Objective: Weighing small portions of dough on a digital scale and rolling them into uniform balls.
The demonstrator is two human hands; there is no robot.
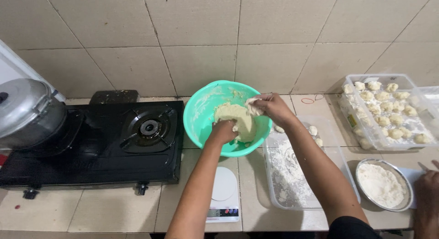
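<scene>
Pulling at the top edge, the right hand (274,107) pinches a tuft of dough (252,106) between its fingers, closed tight on that small piece, which stretches off the main dough mass (235,120). The lump sits just down and to the left of that hand, inside the green bowl (201,112), which is tipped toward the person. The left hand (224,130) is down in there too, fingers curled together and pressed onto the near side of the mass, pinning it against the bowl's lower wall.

So the geometry is this: the mass lies between the two hands, its longer line running from the left hand up toward the right. The left hand is the nearer one, in full contact; the right touches it only through the stretched tuft.

Beyond the right hand, to its right and lower, lies a clear floured tray (286,193) with a few dough pieces at its far end. A white scale (224,193) sits below the left forearm. Another person's hand (427,193) rests at the far right edge beside a metal flour bowl (383,184).
</scene>
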